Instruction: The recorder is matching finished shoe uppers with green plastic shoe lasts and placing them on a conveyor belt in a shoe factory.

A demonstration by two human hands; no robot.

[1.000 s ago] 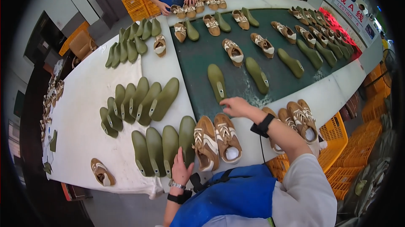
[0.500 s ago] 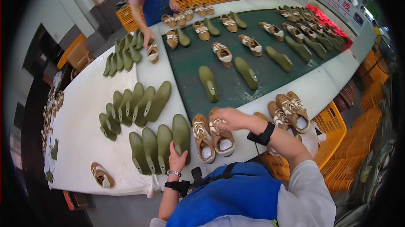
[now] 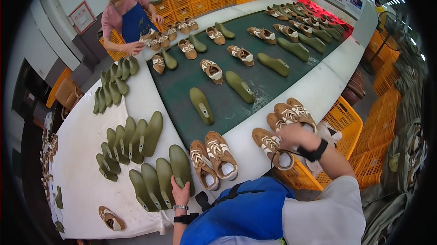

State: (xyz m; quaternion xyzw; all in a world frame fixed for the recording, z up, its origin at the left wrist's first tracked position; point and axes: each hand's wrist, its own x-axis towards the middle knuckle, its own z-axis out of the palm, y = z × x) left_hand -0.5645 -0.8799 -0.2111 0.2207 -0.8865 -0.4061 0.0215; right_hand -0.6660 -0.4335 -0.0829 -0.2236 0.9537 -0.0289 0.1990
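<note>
My left hand (image 3: 180, 193) is closed around the lower end of a green shoe last (image 3: 180, 160), the rightmost of a short row on the white cloth. More green shoe lasts (image 3: 144, 186) stand just left of it. Two brown-and-white sneakers (image 3: 221, 156) sit side by side to the right of that last. Farther right, my right hand (image 3: 296, 136) reaches over another brown-and-white sneaker (image 3: 267, 142) at the table edge, fingers curled at its laces and opening. Several more sneakers (image 3: 293, 112) stand just behind that hand.
A green conveyor belt (image 3: 175, 106) carries sneakers and lasts. An orange crate (image 3: 341, 124) stands at the right edge. Across the belt, a co-worker in a blue apron (image 3: 134, 22) holds a sneaker. One sneaker (image 3: 111, 218) lies at the near left; more lasts (image 3: 132, 140) stand behind.
My right hand has moved right, from the middle pair to a sneaker at the right edge. My left hand stays on the last. The co-worker has lifted a sneaker; the view has shifted.
</note>
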